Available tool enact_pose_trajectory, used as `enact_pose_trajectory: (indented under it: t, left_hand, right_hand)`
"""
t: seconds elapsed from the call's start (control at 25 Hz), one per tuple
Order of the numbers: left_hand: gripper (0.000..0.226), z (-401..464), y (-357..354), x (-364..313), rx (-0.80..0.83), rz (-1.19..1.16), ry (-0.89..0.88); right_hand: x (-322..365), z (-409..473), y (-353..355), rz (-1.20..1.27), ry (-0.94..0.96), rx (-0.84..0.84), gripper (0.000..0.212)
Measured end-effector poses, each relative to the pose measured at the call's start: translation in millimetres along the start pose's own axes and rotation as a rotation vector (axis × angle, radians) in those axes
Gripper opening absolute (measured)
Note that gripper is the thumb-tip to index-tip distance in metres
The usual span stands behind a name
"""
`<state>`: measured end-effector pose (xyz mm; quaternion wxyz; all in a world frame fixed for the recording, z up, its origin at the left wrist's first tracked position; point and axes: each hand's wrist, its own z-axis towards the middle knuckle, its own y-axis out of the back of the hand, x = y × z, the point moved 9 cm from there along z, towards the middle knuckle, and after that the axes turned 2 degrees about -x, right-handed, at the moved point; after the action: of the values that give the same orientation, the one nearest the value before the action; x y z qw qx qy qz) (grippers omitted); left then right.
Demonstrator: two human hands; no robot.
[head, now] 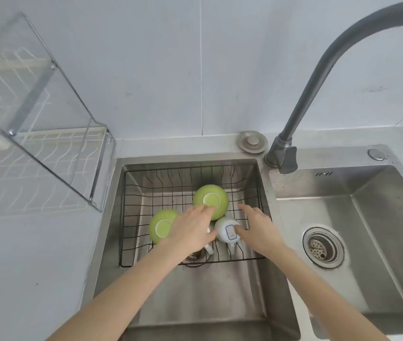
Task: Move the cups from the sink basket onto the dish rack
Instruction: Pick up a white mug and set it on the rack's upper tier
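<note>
A black wire sink basket (146,183) sits in the left sink basin. In it a white cup (225,231) with a blue-edged label stands upside down, and part of a second white cup (209,249) shows under my left hand. My left hand (190,232) lies over that second cup; whether it grips it is hidden. My right hand (257,226) has its fingers spread, with the thumb touching the labelled cup's right side. The white wire dish rack (30,168) stands on the counter at the left, behind a clear panel.
Two green bowls (211,200) (162,226) lie upside down in the basket, next to the cups. A dark curved tap (318,77) arches over the right basin (367,217), which has a drain strainer (322,247). A clear panel (48,124) in a metal frame leans in front of the rack.
</note>
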<state>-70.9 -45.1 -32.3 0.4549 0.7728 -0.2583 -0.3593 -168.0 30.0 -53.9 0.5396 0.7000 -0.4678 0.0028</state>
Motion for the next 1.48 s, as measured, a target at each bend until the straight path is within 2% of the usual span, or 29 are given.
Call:
enact_pose_trajectory:
  t: [0.2,0.48,0.6,0.72,0.88,1.24,1.48]
  left_hand:
    - [0.058,29,-40,-2,0.085,0.1,-0.002]
    - [0.066,60,-87,1,0.118,0.166,-0.053]
    - [0.075,65,-94,0,0.027,0.207,-0.122]
    - [0.087,70,-101,1,0.006,0.225,-0.114]
    - [0.083,74,-106,-3,-0.021,0.223,-0.178]
    - [0.068,50,-54,-22,-0.138,0.175,-0.2]
    - [0.061,9,-13,-28,-0.115,-0.018,-0.262]
  right_hand:
    - [-29,18,-39,0.052,-0.125,0.097,0.059]
    - [-55,32,-80,0.15,-0.194,0.167,0.076]
    - [-58,37,-89,0.15,-0.184,0.143,0.078]
    - [-60,42,-90,0.118,-0.173,0.087,0.076]
    - [-60,42,-90,0.103,-0.149,0.05,0.074]
    - [-40,17,-48,0.087,-0.082,-0.073,0.065]
    - [3,-24,-9,0.032,0.144,-0.099,0.065]
